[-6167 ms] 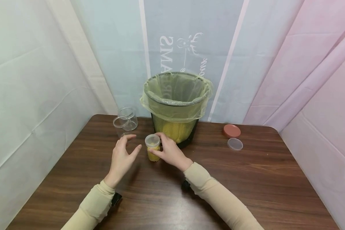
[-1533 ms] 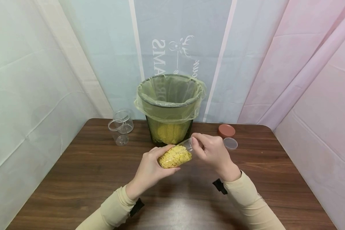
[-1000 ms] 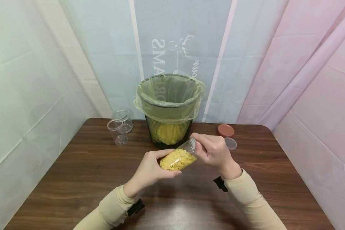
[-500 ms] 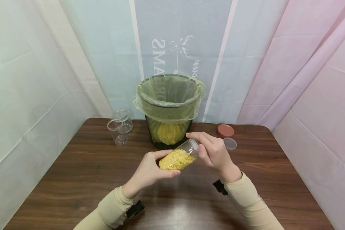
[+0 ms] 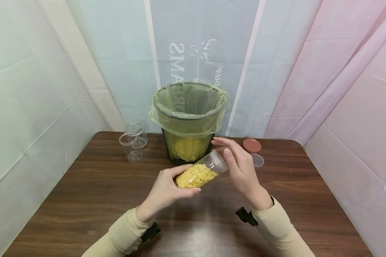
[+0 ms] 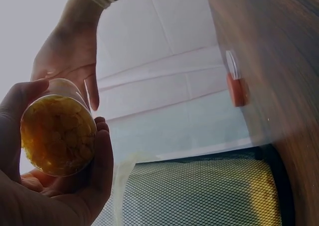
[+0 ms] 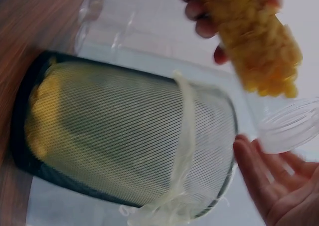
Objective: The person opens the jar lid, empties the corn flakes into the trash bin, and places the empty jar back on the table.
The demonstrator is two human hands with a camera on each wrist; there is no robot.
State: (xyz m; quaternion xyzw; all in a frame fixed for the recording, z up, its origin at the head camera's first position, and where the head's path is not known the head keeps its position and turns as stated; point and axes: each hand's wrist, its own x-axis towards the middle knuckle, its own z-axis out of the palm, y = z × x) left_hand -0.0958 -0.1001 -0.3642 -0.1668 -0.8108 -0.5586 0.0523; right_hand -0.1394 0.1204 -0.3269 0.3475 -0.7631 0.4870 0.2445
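My left hand (image 5: 163, 191) grips a clear jar (image 5: 197, 175) partly filled with yellow flakes, holding it tilted above the table with its ridged clear lid end (image 5: 218, 161) up to the right. Fingers and thumb wrap its lower half; the left wrist view shows the round base (image 6: 59, 136) and the flakes behind it. My right hand (image 5: 244, 171) is beside the lid end, fingers extended and spread from the thumb. In the right wrist view its fingers (image 7: 259, 171) lie just below the ridged clear lid (image 7: 291, 126).
A mesh waste bin (image 5: 189, 144) with a pale yellow liner stands behind the jar, yellow material showing low inside. Two clear open jars (image 5: 128, 146) are at the back left. A red lid (image 5: 252, 145) and a clear lid (image 5: 258, 160) lie on the wooden table (image 5: 308, 192) at right.
The jar was upright on the table, then lifted and tilted in my left hand. My right hand was curled round its lid end; now the fingers have loosened and straightened.
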